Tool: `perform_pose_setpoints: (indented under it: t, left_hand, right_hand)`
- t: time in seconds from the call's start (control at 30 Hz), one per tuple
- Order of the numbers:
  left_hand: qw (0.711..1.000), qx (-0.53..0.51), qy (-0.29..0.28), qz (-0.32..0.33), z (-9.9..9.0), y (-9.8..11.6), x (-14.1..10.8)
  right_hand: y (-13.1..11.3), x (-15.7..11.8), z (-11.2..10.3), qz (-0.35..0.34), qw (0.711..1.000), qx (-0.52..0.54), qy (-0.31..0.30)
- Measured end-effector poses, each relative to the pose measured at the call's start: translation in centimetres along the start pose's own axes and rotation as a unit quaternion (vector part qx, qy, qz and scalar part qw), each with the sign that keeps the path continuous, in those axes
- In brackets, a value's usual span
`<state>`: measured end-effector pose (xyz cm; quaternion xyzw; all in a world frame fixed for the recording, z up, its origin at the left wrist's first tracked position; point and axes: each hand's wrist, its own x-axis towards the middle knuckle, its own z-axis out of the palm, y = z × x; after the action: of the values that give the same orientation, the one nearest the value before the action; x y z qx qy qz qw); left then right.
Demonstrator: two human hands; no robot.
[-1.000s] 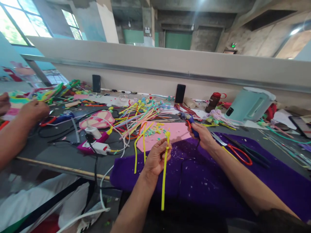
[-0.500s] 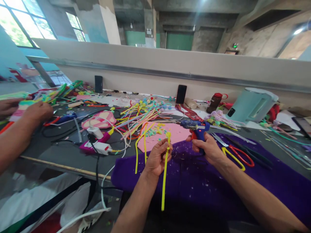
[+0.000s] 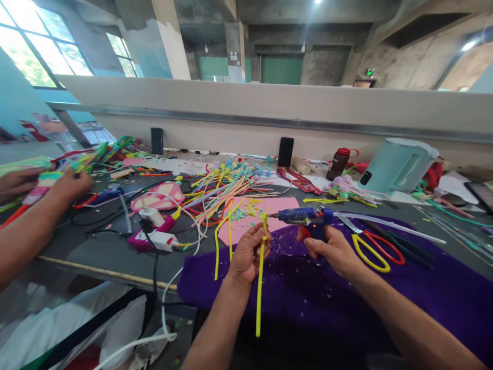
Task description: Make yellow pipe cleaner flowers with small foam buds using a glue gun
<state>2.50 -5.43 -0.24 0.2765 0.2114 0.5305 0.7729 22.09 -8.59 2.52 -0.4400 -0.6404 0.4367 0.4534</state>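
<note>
My left hand pinches a yellow fuzzy stem that hangs down, with a small yellow knotted tip above the fingers. My right hand is wrapped round the handle of a blue glue gun, which lies level with its nozzle at the yellow tip. A clear glue stick sticks out of the gun's back. Behind my left hand, small yellow and teal pieces lie on a pink sheet. Two bent yellow stems rest at its left edge.
Scissors lie on the purple cloth at right. Colourful stems, a power strip with cables, a kettle, a bottle and phone stand around. Another person's hands work at far left.
The glue gun in my right hand has turned level and moved left, bringing its nozzle to the yellow tip. My left hand has hardly moved. The other person's hands have shifted slightly.
</note>
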Motion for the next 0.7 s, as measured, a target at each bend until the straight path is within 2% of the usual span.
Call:
perform_pose_setpoints:
  t: [0.33,0.7]
  left_hand:
    - [1.000,0.003,-0.010,0.018,-0.27,-0.15,0.06]
    - [1.000,0.013,0.010,0.014,-0.12,-0.10,0.00]
  right_hand:
    - [0.04,-0.25,0.04,0.000,0.999,-0.035,0.028]
    - [0.70,-0.32,0.02,0.011,0.997,-0.071,0.038]
